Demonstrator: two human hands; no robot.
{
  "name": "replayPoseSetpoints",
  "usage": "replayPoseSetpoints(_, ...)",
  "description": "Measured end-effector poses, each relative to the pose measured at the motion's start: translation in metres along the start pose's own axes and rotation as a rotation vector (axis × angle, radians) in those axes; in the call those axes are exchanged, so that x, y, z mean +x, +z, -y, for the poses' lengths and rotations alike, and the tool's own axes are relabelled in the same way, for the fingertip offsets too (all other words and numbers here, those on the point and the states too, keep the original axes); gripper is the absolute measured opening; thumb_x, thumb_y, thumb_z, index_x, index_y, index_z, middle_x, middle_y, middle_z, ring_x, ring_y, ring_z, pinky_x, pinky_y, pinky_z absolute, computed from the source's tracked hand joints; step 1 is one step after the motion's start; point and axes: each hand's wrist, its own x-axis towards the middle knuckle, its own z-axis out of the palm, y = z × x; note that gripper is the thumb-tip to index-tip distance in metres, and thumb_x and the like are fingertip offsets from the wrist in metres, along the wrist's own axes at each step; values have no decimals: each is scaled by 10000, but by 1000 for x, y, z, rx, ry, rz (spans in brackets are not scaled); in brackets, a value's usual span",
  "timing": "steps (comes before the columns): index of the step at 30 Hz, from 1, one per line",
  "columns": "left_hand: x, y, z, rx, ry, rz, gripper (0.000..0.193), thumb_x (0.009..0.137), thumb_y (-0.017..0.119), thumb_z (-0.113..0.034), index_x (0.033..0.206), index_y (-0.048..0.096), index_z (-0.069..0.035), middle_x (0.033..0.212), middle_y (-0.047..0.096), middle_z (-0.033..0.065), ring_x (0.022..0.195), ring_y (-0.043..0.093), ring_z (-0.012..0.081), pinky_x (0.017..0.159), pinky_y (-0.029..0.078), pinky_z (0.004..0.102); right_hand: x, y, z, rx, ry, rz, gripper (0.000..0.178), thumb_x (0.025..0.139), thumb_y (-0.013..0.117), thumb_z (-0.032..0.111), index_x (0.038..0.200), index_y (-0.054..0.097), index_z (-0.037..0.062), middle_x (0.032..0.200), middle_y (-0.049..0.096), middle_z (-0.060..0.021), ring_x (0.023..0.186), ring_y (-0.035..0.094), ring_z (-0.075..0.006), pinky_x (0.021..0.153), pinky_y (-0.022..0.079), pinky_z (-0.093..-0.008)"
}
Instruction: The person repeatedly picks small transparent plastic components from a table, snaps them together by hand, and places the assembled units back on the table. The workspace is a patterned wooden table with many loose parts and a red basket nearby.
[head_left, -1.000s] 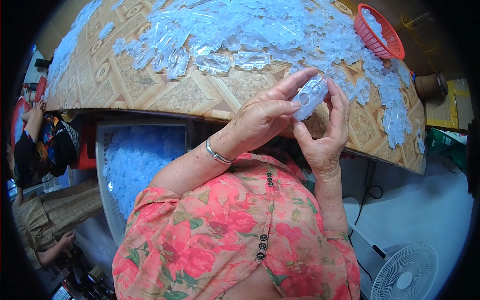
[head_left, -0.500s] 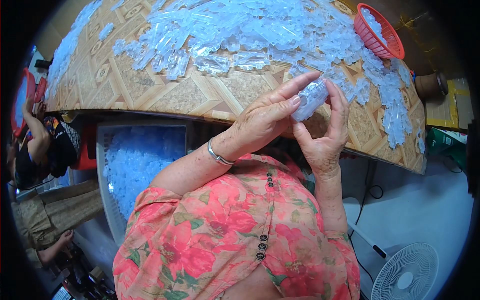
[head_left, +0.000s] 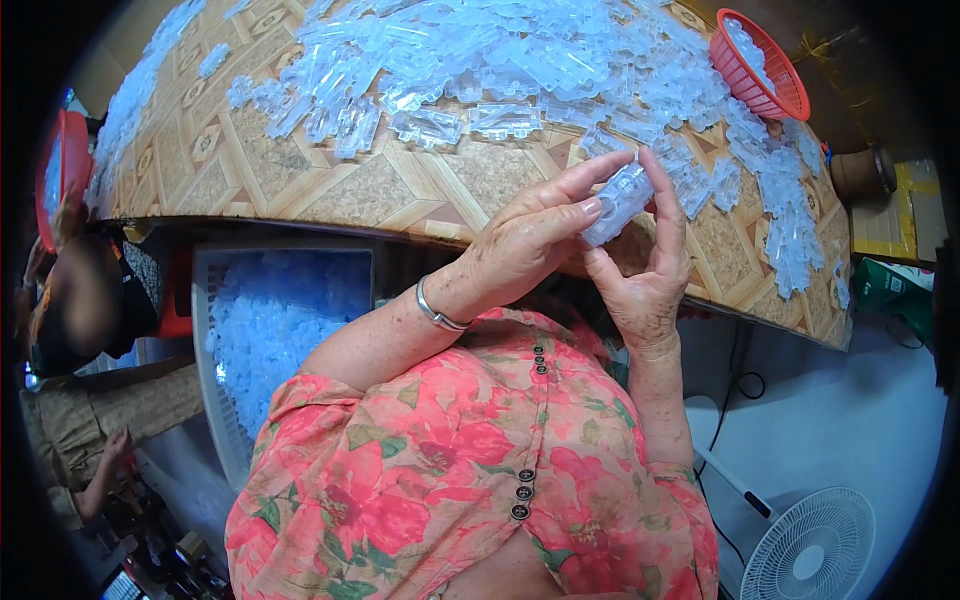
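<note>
Between my two hands, just above the table's near edge, is a clear plastic part [head_left: 622, 203], boxy with a round opening. My left hand [head_left: 545, 215] grips it from the left, thumb along its near face and fingers behind. The fingertips of my right hand [head_left: 645, 270] touch its upper right end, while the thumb sits close to its lower end. On the table [head_left: 390, 190] beyond lies a wide heap of similar clear plastic parts [head_left: 520, 60]. A few flat pieces [head_left: 505, 120] lie singly along the heap's near side.
A red basket [head_left: 760, 85] with clear parts stands at the far right. Below the table edge at left is a white crate [head_left: 215, 400] full of parts. Other people sit at the left, near a red basin [head_left: 72, 170]. A white fan [head_left: 810, 550] stands lower right.
The plastic part has turned slightly in my hands, and my right fingers have shifted a little left. At the left, another person and the red basin have moved.
</note>
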Motion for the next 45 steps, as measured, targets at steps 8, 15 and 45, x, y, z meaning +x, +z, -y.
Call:
replayPoseSetpoints(8,1,-1,1,11,0,4,627,999,502,-216,1538,255,-14,1494,402,127,1368,419,226,1133,351,392,-1,2,6,134,62,15,863,719,789,-13,1479,391,76,1478,455,-120,1273,526,-222,997,494,-341)
replayPoseSetpoints(15,-1,-1,1,11,-13,8,622,1002,496,-222,1538,255,-18,1487,407,136,1366,422,242,1124,367,412,-3,2,-1,261,129,86,856,784,790,17,1503,328,76,1512,392,-73,1326,450,-194,1088,420,-364)
replayPoseSetpoints(45,3,-10,7,966,377,-9,565,971,581,-175,1485,398,-29,1408,527,143,1243,533,206,1022,437,327,-7,13,-8,-211,-17,-79,863,718,854,260,1419,428,-8,1288,586,-161,1089,609,-319,947,481,-421)
